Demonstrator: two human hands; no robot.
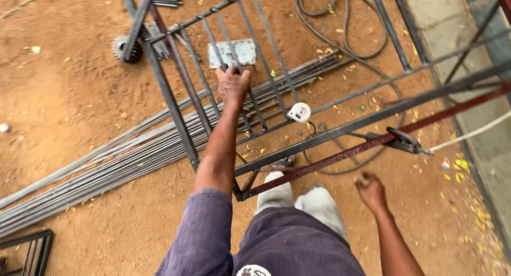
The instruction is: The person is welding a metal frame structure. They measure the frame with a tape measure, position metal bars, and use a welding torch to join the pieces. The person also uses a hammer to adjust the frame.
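My left hand reaches forward and grips one of the thin vertical bars of a dark metal grille frame that stands tilted over the sandy ground. My right hand hangs loosely curled beside my leg, holding nothing, just below a reddish square tube of the frame. A white tape measure rests on the frame's lower rail to the right of my left hand. A small grey metal plate lies on the ground behind the bars.
A long bundle of flat steel strips lies diagonally on the dirt. A toothed gear wheel sits at the upper left. Black cable loops at the top. A clamp with a white cord grips the red tube. Concrete paving lies right.
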